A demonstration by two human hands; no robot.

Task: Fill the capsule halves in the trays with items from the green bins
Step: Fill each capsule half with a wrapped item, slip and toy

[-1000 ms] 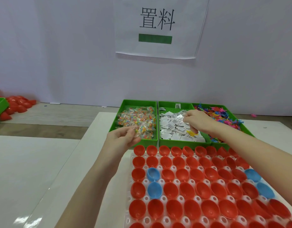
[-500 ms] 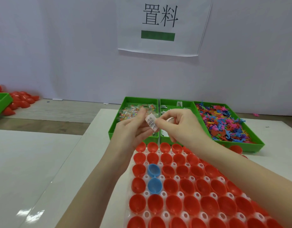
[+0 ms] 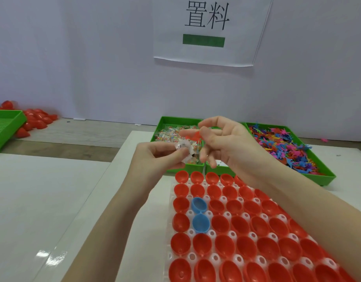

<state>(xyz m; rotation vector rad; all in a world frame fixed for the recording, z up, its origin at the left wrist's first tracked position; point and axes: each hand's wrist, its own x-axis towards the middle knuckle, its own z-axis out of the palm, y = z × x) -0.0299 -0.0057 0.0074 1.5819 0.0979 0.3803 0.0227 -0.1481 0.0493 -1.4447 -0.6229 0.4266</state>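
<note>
Red and two blue capsule halves (image 3: pixel 224 246) sit open-side up in the white tray (image 3: pixel 215 257), near green bins (image 3: pixel 281 151).

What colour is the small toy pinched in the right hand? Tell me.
Red, in the head view: the small toy shows between the right hand's thumb and forefinger.

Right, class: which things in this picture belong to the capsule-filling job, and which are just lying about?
Part of the job:
- left hand, pinching a white paper slip
- right hand, holding a small red toy
- green bins
- tray of red capsule halves

Lying about:
- wall sign
- loose red shells on the far left
- separate green tray beside them
</note>
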